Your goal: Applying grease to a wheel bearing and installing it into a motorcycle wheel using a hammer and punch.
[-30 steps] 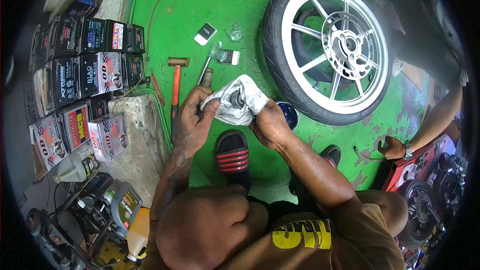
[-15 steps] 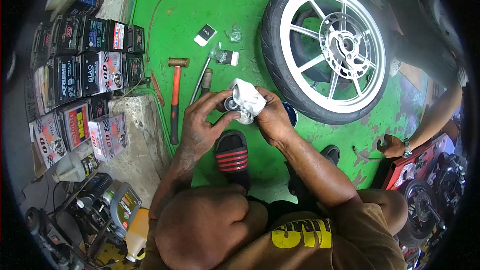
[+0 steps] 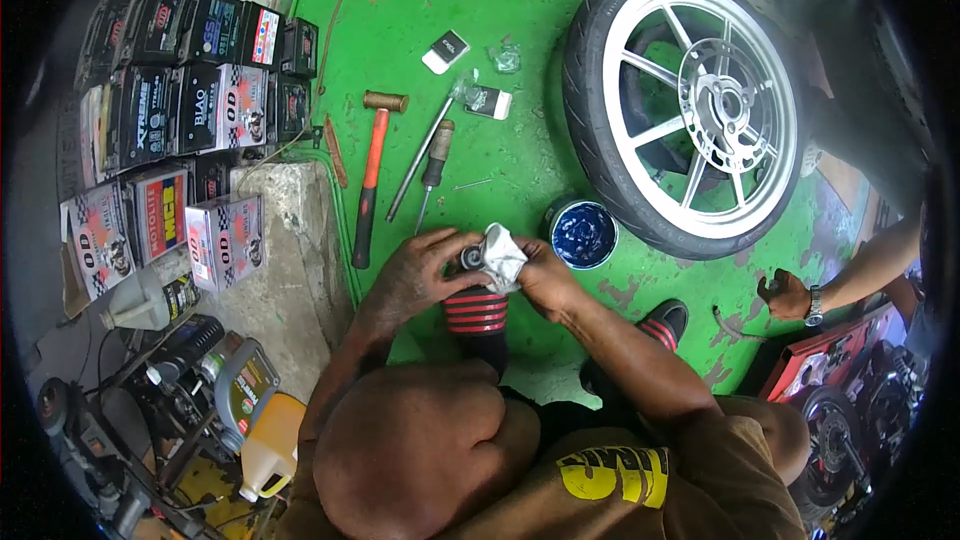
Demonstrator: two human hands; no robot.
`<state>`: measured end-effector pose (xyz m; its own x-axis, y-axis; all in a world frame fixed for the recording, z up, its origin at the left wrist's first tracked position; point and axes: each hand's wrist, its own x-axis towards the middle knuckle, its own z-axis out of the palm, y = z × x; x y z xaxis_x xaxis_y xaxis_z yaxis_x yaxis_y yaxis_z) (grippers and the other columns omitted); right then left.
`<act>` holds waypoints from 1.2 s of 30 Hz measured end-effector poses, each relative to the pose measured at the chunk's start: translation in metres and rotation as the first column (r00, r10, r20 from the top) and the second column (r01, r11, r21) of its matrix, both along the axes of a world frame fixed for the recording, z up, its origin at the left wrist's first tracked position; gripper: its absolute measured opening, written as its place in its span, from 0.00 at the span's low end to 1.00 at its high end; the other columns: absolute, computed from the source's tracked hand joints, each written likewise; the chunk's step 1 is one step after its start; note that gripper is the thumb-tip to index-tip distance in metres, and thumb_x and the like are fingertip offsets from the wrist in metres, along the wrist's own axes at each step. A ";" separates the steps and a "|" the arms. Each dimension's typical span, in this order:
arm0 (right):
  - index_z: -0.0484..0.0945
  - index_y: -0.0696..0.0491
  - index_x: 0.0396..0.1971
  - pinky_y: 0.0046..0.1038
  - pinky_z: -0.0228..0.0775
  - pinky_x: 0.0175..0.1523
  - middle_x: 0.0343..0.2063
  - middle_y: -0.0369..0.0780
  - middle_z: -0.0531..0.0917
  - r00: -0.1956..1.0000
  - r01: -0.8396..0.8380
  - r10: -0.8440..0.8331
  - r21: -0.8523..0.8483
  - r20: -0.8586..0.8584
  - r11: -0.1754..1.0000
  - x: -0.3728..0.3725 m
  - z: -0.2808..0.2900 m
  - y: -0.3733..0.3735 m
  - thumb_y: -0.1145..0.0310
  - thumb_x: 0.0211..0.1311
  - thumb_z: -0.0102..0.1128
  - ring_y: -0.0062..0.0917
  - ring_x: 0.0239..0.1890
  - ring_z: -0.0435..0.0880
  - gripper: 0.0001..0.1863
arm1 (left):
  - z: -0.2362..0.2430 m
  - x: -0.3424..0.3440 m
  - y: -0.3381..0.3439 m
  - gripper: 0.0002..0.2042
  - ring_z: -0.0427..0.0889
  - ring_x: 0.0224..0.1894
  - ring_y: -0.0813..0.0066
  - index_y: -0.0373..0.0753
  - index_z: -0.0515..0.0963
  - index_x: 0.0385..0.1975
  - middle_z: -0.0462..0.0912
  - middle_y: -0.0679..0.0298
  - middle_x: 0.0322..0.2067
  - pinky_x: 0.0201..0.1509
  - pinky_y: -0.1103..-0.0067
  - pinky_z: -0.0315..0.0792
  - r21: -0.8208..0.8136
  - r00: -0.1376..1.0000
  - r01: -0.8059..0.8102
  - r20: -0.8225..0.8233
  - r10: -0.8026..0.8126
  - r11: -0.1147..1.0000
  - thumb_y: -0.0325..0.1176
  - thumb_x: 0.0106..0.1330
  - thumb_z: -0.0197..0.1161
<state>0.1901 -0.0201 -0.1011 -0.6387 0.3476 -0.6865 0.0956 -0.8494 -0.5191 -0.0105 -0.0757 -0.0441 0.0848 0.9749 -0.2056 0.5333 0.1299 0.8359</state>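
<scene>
Between the fingers of my left hand [image 3: 425,270] is a small, dark, ring-shaped metal part [image 3: 471,257]; its exact kind is hard to make out. My right hand [image 3: 550,282] pinches a crumpled white cloth [image 3: 502,258] that presses against the part and covers some of it. Both hands meet above my left slipper [image 3: 476,312]. An open tub of blue grease [image 3: 583,234] stands on the green floor just beyond my right hand.
A motorcycle wheel [image 3: 725,100] lies at the far right. A hammer [image 3: 372,175], a metal rod [image 3: 418,158] and a screwdriver [image 3: 437,162] lie ahead. Boxed batteries [image 3: 150,120] line the left. Another person's hand [image 3: 785,295] hangs at the right.
My hands have drawn closer to me, uncovering the screwdriver and most of the grease tub. The cloth is bunched smaller. The whole view has shifted slightly.
</scene>
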 end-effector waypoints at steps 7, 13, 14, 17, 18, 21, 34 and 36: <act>0.66 0.60 0.61 0.33 0.69 0.59 0.54 0.46 0.77 0.832 -0.540 0.354 0.479 0.426 0.693 -0.008 -0.005 0.001 0.71 0.60 0.60 0.35 0.54 0.77 0.28 | -0.004 -0.043 -0.022 0.18 0.81 0.35 0.74 0.37 0.79 0.44 0.82 0.64 0.34 0.43 0.78 0.76 -0.225 0.973 -0.230 -0.027 0.230 0.947 0.30 0.53 0.74; 0.58 0.65 0.64 0.40 0.67 0.64 0.58 0.56 0.71 0.798 -0.602 0.280 0.707 0.533 0.371 -0.021 0.026 0.024 0.64 0.60 0.62 0.45 0.59 0.74 0.37 | 0.001 -0.032 0.016 0.21 0.76 0.50 0.66 0.40 0.80 0.45 0.75 0.61 0.46 0.54 0.72 0.72 0.099 0.975 -0.215 -0.038 0.220 0.972 0.32 0.49 0.76; 0.58 0.65 0.64 0.40 0.67 0.64 0.58 0.56 0.71 0.796 -0.605 0.274 0.705 0.539 0.371 -0.022 0.027 0.034 0.64 0.60 0.62 0.45 0.59 0.74 0.37 | 0.001 -0.028 0.025 0.23 0.74 0.52 0.65 0.42 0.80 0.47 0.74 0.61 0.47 0.56 0.70 0.70 0.163 0.980 -0.189 -0.029 0.196 0.968 0.33 0.48 0.76; 0.60 0.60 0.65 0.30 0.69 0.63 0.58 0.46 0.73 0.949 0.072 -0.145 -0.255 -0.279 0.964 -0.021 0.041 0.058 0.53 0.72 0.49 0.30 0.57 0.76 0.31 | 0.007 -0.018 0.049 0.26 0.72 0.54 0.64 0.44 0.80 0.49 0.72 0.62 0.49 0.60 0.67 0.66 0.289 0.989 -0.090 -0.087 0.120 0.953 0.35 0.47 0.77; 0.63 0.60 0.64 0.29 0.71 0.61 0.56 0.44 0.75 0.940 0.091 -0.148 -0.195 -0.306 0.977 -0.020 0.042 0.060 0.57 0.72 0.50 0.29 0.55 0.78 0.28 | 0.008 -0.015 0.056 0.26 0.72 0.54 0.64 0.44 0.80 0.49 0.72 0.62 0.49 0.60 0.67 0.66 0.291 0.989 -0.090 -0.086 0.120 0.953 0.35 0.47 0.77; 0.66 0.58 0.61 0.28 0.74 0.58 0.49 0.41 0.79 0.946 0.064 -0.081 -0.065 -0.313 0.996 -0.014 0.044 0.073 0.63 0.71 0.53 0.26 0.50 0.80 0.24 | 0.009 -0.004 0.077 0.23 0.75 0.49 0.64 0.44 0.80 0.50 0.74 0.62 0.46 0.58 0.67 0.69 0.318 0.994 -0.073 -0.055 0.096 0.945 0.35 0.51 0.74; 0.70 0.60 0.58 0.25 0.73 0.55 0.52 0.42 0.78 0.976 0.210 -0.179 0.313 -0.123 0.926 -0.001 0.049 0.102 0.57 0.72 0.51 0.23 0.46 0.81 0.24 | -0.106 0.004 0.061 0.04 0.79 0.36 0.67 0.40 0.76 0.24 0.75 0.62 0.28 0.37 0.71 0.75 0.188 0.693 0.239 -0.720 -0.032 0.953 0.29 0.48 0.60; 0.69 0.61 0.60 0.25 0.73 0.56 0.53 0.43 0.78 0.952 0.254 -0.205 0.211 -0.226 0.944 -0.007 0.051 0.103 0.57 0.72 0.50 0.23 0.47 0.80 0.26 | -0.103 0.002 0.064 0.03 0.81 0.33 0.66 0.38 0.75 0.27 0.78 0.61 0.29 0.34 0.70 0.75 0.196 0.671 0.242 -0.741 -0.018 0.950 0.27 0.54 0.59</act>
